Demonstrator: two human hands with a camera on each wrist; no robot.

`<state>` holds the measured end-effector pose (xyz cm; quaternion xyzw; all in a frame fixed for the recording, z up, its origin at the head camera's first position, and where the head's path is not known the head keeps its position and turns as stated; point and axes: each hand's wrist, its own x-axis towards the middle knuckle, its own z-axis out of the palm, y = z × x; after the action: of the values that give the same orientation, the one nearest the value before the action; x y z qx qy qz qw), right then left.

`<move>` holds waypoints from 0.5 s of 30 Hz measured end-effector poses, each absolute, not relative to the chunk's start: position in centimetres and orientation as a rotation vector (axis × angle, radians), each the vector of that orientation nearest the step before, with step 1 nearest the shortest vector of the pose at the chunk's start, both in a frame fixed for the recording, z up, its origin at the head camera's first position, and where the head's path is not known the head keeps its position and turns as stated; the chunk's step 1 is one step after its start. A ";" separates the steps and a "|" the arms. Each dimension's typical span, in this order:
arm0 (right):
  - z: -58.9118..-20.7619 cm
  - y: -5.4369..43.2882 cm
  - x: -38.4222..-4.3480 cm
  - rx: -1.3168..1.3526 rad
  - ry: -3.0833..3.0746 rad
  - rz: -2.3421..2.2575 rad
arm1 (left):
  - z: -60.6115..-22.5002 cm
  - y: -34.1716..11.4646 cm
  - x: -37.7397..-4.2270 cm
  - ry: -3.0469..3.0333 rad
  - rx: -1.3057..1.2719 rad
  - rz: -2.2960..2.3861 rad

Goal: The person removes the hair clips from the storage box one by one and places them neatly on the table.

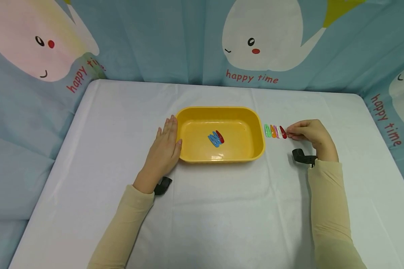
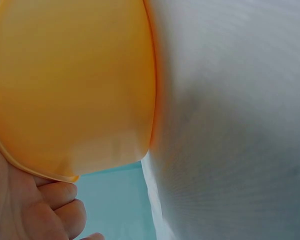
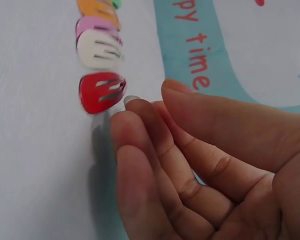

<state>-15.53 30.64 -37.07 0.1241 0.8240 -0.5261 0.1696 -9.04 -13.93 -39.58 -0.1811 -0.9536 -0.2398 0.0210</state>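
A yellow plastic basin (image 1: 195, 130) sits mid-table with several blue snap hair clips (image 1: 214, 139) and a dark red hair clip (image 1: 220, 137) lying inside. Against its left side rests my left hand (image 1: 163, 149), fingers extended along the rim; the left wrist view has the outer wall (image 2: 75, 90) beside the palm. Right of the basin runs a row of hair clips: green (image 1: 267, 130), orange (image 1: 273, 131), pink, white (image 3: 97, 49) and, at the end, red (image 3: 97, 95). My right hand (image 1: 311, 134) hovers by that red clip, fingers loosely bent, thumb apart, nothing between them.
White cloth covers the table (image 1: 222, 216). A blue curtain (image 1: 155, 41) printed with whales and "happy time" hangs along the far edge and sides. Black wrist cameras (image 1: 303, 157) sit at both cuffs.
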 end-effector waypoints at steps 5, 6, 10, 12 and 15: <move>-36.8 30.1 -15.5 0.334 2.353 -1.519 | -39.6 -13.9 -9.0 -2.965 -0.560 -0.740; -36.7 30.0 -15.4 0.331 2.352 -1.528 | -39.6 -13.9 -9.0 -2.965 -0.561 -0.741; -36.1 29.1 -15.4 0.286 2.354 -1.562 | -39.7 -14.0 -9.0 -2.963 -0.564 -0.746; -35.7 28.5 -15.4 0.257 2.362 -1.577 | -39.7 -14.0 -9.0 -2.960 -0.565 -0.747; -35.1 27.5 -15.4 0.189 2.388 -1.570 | -39.8 -14.1 -9.0 -2.954 -0.562 -0.743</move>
<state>-15.35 27.53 -35.06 0.0653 0.8258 -0.5429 0.1381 -8.97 -14.06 -39.76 -0.1813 -0.9535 -0.2399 0.0220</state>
